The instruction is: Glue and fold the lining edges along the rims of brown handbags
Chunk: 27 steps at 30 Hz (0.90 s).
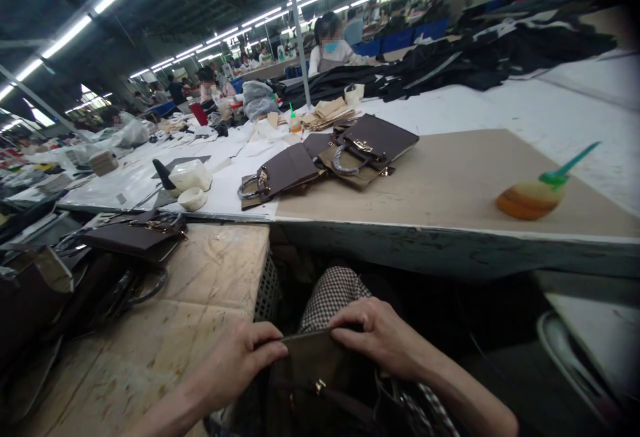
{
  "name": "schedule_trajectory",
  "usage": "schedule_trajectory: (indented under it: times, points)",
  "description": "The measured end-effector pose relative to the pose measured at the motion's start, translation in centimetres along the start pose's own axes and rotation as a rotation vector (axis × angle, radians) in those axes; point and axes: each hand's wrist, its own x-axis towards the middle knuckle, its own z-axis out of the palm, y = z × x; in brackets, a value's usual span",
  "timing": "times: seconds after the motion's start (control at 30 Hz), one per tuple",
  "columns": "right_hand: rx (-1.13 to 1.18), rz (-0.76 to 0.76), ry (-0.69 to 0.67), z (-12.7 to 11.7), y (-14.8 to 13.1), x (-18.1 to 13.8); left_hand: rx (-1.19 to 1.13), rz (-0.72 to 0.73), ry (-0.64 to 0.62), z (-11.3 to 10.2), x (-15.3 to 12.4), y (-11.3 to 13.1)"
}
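The left hand (245, 357) pinches the edge of a dark bag (320, 360) between thumb and fingers; the right hand (383, 337) pinches the same edge farther along. The bag sits between and below both. Beyond them, brown handbags (295, 167) lie on the tabletop (450, 183), with an amber bottle (533, 198) beyond and right of the right hand.

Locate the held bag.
In the head view, the dark bag is at bottom centre, below the checkered knee, its edge gripped by the left hand and right hand.
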Motion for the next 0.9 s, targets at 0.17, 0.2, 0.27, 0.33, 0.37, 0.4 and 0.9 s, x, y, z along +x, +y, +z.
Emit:
schedule_trajectory:
  times: [0.17,0.2,0.27,0.33,0.37,0.4,0.9]
  points:
    - [-0.015,0.001,0.013,0.0,0.0,0.3,-0.111,-0.046,-0.113,-1.6,-0.8,0.8]
    - [-0.012,-0.004,0.016,0.1,-0.1,0.3,-0.086,-0.031,-0.129,-1.8,-0.5,1.4]
    - [-0.008,-0.025,0.024,0.2,-0.5,0.2,0.009,0.035,-0.124,-1.8,0.8,3.0]
    - [-0.019,-0.052,0.041,0.4,-0.6,0.0,0.109,0.128,-0.108,-1.2,2.5,4.6]
    - [-0.025,-0.062,0.049,0.4,-0.6,-0.1,0.141,0.172,-0.111,-0.8,3.5,5.3]
    - [-0.027,-0.064,0.054,0.3,-0.4,-0.2,0.156,0.21,-0.12,-0.3,4.4,5.9]
    - [0.203,0.032,-0.032,-4.1,3.4,-1.2,0.031,0.184,-0.213,2.2,7.4,5.2]
